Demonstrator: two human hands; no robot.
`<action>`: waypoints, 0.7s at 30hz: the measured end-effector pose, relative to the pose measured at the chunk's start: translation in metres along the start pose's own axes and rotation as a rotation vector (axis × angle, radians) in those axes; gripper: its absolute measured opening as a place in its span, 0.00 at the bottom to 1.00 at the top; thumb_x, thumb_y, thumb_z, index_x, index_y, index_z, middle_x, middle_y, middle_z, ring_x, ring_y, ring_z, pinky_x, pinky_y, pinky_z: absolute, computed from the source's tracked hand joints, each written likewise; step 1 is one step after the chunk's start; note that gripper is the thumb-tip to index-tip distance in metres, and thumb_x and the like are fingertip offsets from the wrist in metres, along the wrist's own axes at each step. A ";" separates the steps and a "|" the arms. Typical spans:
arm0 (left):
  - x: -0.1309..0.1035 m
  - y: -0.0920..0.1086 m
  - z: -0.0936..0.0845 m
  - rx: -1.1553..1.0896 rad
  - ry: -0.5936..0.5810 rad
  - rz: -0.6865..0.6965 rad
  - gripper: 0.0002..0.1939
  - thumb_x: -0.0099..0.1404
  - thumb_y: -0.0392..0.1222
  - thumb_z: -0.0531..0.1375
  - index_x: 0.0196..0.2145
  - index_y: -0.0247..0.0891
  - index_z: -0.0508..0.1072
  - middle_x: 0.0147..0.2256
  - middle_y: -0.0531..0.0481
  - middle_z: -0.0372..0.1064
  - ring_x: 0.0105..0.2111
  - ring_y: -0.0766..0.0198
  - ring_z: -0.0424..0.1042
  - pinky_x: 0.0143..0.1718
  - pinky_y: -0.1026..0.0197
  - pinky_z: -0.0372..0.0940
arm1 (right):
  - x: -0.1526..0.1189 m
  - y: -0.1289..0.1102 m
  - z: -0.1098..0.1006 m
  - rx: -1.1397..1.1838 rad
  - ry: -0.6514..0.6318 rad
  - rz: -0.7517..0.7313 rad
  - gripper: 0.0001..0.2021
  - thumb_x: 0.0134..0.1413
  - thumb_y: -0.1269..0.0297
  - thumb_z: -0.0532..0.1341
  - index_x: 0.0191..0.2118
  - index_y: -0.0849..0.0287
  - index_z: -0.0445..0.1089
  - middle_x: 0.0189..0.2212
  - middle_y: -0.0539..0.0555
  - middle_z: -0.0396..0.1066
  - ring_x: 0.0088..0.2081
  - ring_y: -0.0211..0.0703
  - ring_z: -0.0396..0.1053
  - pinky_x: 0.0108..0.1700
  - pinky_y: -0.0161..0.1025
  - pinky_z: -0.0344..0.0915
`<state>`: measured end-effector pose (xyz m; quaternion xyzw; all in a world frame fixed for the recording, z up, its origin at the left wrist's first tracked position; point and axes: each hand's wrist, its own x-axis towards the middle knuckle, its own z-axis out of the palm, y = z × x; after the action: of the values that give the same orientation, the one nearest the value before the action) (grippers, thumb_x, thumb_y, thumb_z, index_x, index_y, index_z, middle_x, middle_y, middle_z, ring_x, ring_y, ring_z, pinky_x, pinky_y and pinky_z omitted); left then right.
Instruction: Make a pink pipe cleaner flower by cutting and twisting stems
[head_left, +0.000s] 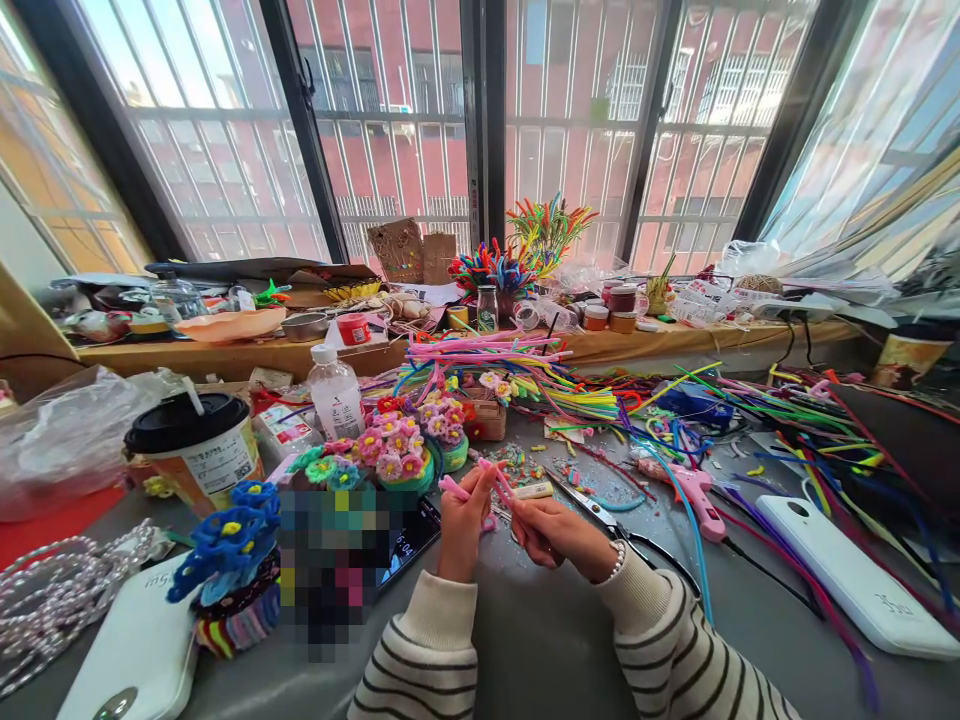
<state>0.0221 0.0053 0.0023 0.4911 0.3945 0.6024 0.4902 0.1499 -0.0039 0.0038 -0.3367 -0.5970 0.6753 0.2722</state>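
Both hands meet over the middle of the grey table, pinching a pink pipe cleaner (456,488) that is bent between them. My left hand (463,522) is closed on one part, with a stub sticking out past its thumb. The fingers of my right hand (551,528) are closed on another part of the pink piece just beside it. Scissors (589,500) with black handles lie to the right of my right hand. Pink flowers made of pipe cleaners (391,445) stand behind and left of my left hand, in a rolled pot.
A pink glue gun (694,498) and a white power bank (851,570) lie to the right. Loose pipe cleaners (525,365) are heaped at the back. On the left stand a lidded cup (199,450), a plastic bottle (336,395) and blue pipe-cleaner flowers (229,545). A phone (411,540) lies near my left wrist.
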 end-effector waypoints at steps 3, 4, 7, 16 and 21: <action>0.000 0.000 0.000 0.012 -0.007 -0.011 0.16 0.50 0.46 0.52 0.32 0.33 0.69 0.13 0.59 0.41 0.14 0.77 0.41 0.13 0.70 0.38 | -0.001 0.001 -0.001 -0.001 0.027 0.008 0.21 0.46 0.49 0.42 0.20 0.62 0.56 0.04 0.43 0.52 0.06 0.25 0.46 0.09 0.25 0.39; 0.000 0.000 0.000 0.014 -0.011 -0.016 0.16 0.50 0.46 0.52 0.32 0.33 0.69 0.12 0.59 0.42 0.14 0.77 0.41 0.13 0.70 0.38 | -0.001 0.001 -0.001 -0.007 0.032 0.014 0.21 0.45 0.48 0.42 0.20 0.63 0.56 0.05 0.43 0.53 0.07 0.25 0.47 0.09 0.25 0.40; -0.001 0.000 0.001 0.014 -0.026 -0.033 0.16 0.50 0.45 0.52 0.32 0.32 0.69 0.12 0.58 0.47 0.13 0.77 0.42 0.13 0.70 0.39 | 0.001 0.002 0.000 -0.021 0.016 0.025 0.22 0.46 0.49 0.41 0.22 0.63 0.58 0.07 0.44 0.56 0.07 0.25 0.47 0.09 0.25 0.40; -0.001 0.005 0.003 -0.079 -0.030 -0.027 0.17 0.49 0.44 0.53 0.36 0.33 0.67 0.22 0.53 0.62 0.13 0.80 0.44 0.12 0.71 0.41 | -0.002 -0.004 0.006 -0.085 0.012 -0.004 0.22 0.47 0.49 0.41 0.22 0.64 0.59 0.09 0.44 0.53 0.09 0.25 0.47 0.10 0.26 0.41; 0.001 0.004 0.003 -0.082 0.080 0.010 0.16 0.50 0.45 0.52 0.32 0.32 0.68 0.23 0.51 0.64 0.12 0.81 0.44 0.12 0.71 0.42 | 0.000 -0.002 0.007 -0.095 0.024 -0.005 0.22 0.46 0.49 0.42 0.18 0.63 0.55 0.07 0.42 0.45 0.09 0.24 0.43 0.11 0.26 0.42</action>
<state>0.0242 0.0053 0.0068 0.4480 0.3863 0.6396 0.4909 0.1443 -0.0075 0.0064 -0.3559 -0.6258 0.6415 0.2650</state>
